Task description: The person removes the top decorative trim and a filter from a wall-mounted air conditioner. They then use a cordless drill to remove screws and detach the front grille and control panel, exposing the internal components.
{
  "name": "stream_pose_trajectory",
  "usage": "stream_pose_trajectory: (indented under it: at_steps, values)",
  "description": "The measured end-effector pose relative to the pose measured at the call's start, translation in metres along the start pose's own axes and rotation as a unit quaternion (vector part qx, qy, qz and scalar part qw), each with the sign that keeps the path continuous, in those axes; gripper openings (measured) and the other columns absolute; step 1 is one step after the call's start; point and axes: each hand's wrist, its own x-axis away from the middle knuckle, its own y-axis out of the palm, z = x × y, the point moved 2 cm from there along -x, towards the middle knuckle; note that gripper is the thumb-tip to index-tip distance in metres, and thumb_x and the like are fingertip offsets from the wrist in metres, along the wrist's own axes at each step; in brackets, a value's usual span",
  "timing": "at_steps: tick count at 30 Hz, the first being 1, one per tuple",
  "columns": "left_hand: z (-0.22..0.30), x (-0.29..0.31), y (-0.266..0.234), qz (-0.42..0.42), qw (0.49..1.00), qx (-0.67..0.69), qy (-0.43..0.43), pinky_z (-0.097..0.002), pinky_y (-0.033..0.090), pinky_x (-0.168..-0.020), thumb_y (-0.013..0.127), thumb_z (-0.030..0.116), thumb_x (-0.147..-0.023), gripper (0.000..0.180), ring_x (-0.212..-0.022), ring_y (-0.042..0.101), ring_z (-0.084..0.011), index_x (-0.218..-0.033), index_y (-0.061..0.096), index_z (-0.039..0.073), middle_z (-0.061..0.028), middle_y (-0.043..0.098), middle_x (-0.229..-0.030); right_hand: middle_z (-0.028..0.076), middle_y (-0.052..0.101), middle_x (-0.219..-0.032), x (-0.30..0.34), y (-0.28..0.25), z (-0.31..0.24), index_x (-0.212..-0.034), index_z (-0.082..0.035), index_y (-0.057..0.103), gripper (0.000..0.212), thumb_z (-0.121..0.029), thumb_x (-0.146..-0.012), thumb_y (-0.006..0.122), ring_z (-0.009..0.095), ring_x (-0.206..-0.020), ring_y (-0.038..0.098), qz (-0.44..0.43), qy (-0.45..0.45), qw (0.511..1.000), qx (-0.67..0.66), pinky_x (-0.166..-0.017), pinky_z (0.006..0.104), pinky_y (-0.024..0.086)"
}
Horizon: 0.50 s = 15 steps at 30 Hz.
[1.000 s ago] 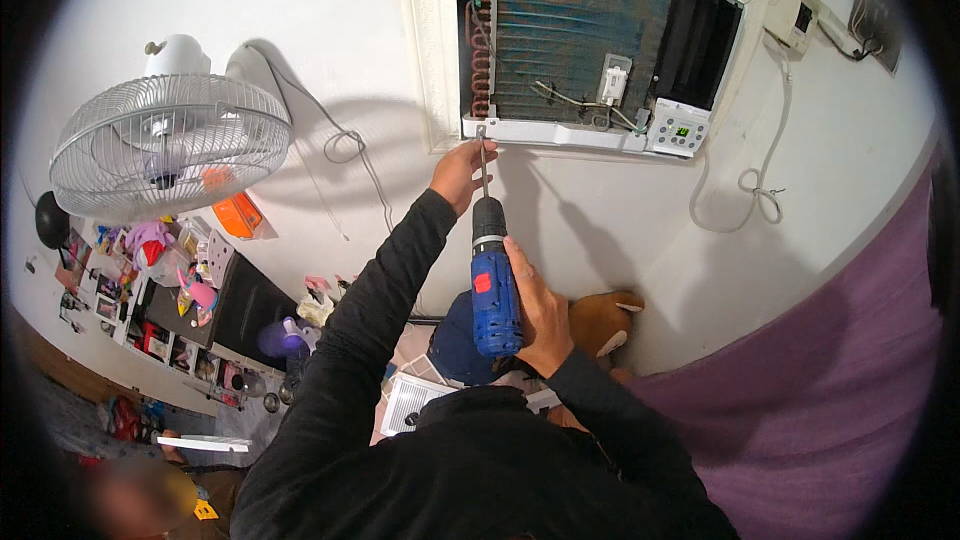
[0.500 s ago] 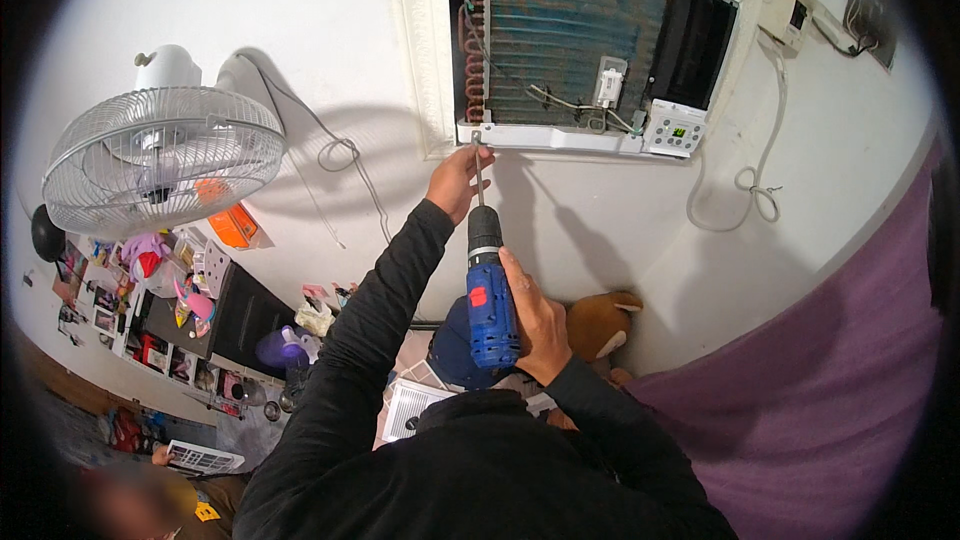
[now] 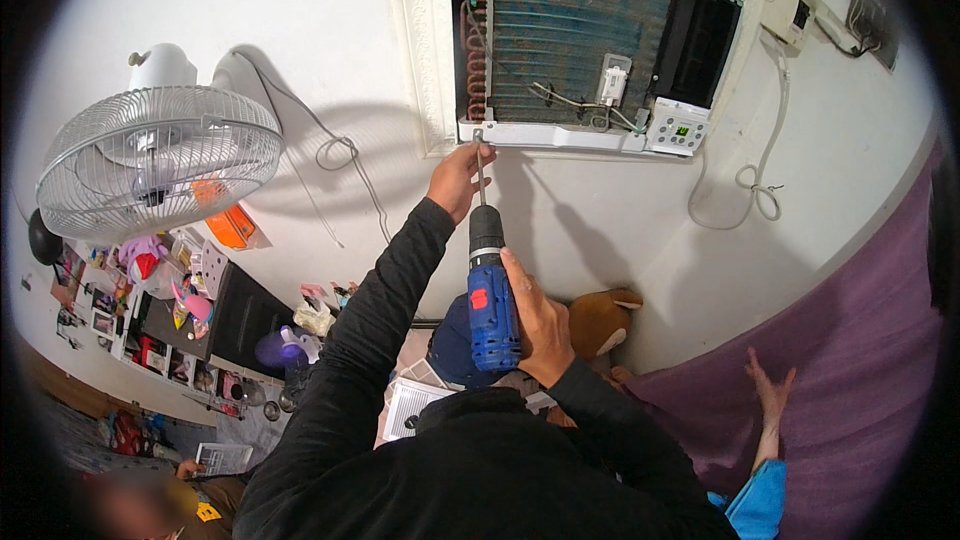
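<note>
My right hand (image 3: 541, 332) is wrapped round a blue and black cordless drill (image 3: 494, 325) that points up and away from me. A long thin driver bit (image 3: 481, 183) runs from its chuck to a small metal tab at the lower left corner of a window air conditioner (image 3: 570, 35). Close by the bit's tip, my left hand (image 3: 456, 180) has its fingertips bent round the bit, under the unit's white bottom strip (image 3: 550, 136). Any screw there is too small to make out. The air conditioner's front is off, baring its fins and copper bends.
A wall fan (image 3: 160, 160) juts out at the left, above cluttered shelves. Control panel (image 3: 679, 127) and loose wires sit at the unit's lower right. At the right hangs a purple curtain (image 3: 840, 380), with another person's hand (image 3: 768, 390) before it. Another person sits lower left, holding a white panel (image 3: 224, 458).
Another person's raised hand and blue sleeve have come into view at the lower right. The person at the lower left has shifted the white panel. My hands and the drill keep their places.
</note>
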Motion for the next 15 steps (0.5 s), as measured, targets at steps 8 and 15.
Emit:
stream_pose_trajectory:
  at_steps: [8, 15]
  values:
    - [0.009, 0.001, 0.004, 0.014, 0.998, 0.030, -0.051, -0.0486, 0.040, -0.108, 0.049, 0.037, -0.108, 0.027, -0.130, 0.056, -0.0233, -0.106, 0.065, 0.016, -0.0046, 0.065, -0.130, 0.028, 0.050, -0.154, -0.007, 0.005, -0.007, -0.164, -0.006, 0.027, 0.104, -0.018, -0.079, 0.087, 0.045, -0.126, 0.064, 0.038, 0.015, 0.997, -0.062, -0.102, 0.0459, 0.056]
    - [0.014, -0.001, 0.009, -0.004, 0.993, 0.089, -0.077, -0.0396, 0.050, -0.091, 0.044, 0.031, -0.108, 0.031, -0.104, 0.065, -0.0203, -0.119, 0.063, 0.008, -0.0054, 0.070, -0.113, 0.024, 0.049, -0.150, -0.021, 0.014, -0.018, -0.156, -0.001, 0.031, 0.081, -0.008, -0.089, 0.075, 0.039, -0.124, 0.065, 0.177, 0.033, 0.983, -0.037, -0.103, 0.0425, 0.053]
